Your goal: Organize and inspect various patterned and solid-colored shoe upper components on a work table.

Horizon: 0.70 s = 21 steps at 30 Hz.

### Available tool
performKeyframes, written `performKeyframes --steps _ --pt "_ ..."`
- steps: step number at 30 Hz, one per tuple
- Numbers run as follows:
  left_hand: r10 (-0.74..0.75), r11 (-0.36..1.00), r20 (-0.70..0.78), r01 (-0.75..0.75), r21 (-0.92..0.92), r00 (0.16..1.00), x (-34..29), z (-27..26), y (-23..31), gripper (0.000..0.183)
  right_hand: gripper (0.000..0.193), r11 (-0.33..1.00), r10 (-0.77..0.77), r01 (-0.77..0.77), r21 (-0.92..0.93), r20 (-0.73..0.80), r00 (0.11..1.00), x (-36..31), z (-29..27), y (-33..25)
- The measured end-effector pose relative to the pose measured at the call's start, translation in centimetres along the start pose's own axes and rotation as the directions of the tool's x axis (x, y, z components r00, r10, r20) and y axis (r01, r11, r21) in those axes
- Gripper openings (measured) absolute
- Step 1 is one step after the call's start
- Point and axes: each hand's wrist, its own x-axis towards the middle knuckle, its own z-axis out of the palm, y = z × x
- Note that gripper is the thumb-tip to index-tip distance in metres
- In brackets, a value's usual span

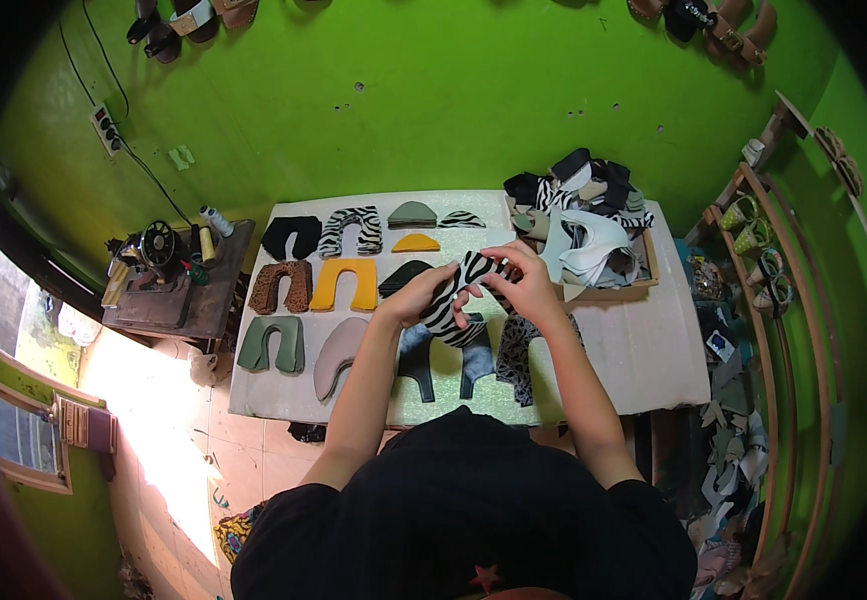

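Both hands hold a zebra-striped shoe upper piece (459,298) above the white table (644,350). My left hand (422,292) grips its lower left part, my right hand (524,280) its upper right end. On the table lie U-shaped cut pieces: black (291,236), zebra (350,230), brown spotted (281,286), yellow (345,284), green (272,343), pinkish (336,352), dark blue-grey (419,358) and a dark patterned one (517,355). Small toe pieces, grey-green (413,214) and yellow (416,243), lie farther back.
A shallow box (614,292) at the table's back right holds a heap of black, white and striped pieces (584,215). A sewing machine (154,255) stands on a wooden stand at left. Curved wooden shelves (779,300) with scraps are at right. Green wall behind.
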Motion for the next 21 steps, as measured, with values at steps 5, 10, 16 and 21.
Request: performKeyframes --steps 5,10,16,21 --pt "0.001 1.000 0.024 -0.001 0.006 1.000 -1.1 -2.0 -0.4 0.049 0.036 1.000 0.008 -0.008 0.001 0.004 1.000 0.4 2.2 0.0" --pt "-0.031 0.999 0.012 0.032 -0.035 0.999 -2.9 -3.9 -0.4 0.051 0.031 0.970 0.237 -0.243 0.026 0.146 0.961 0.7 4.9 -0.9" --pt "0.241 0.892 0.108 -0.176 -0.416 0.965 -4.4 -7.5 -1.9 0.057 0.030 0.989 0.106 -0.096 0.108 -0.090 0.990 3.0 6.6 3.0" --pt "0.172 0.933 -0.047 -0.178 -0.313 0.984 -5.6 -9.0 -3.6 0.046 0.030 0.995 0.095 -0.088 0.053 -0.156 0.983 4.4 9.0 4.0"
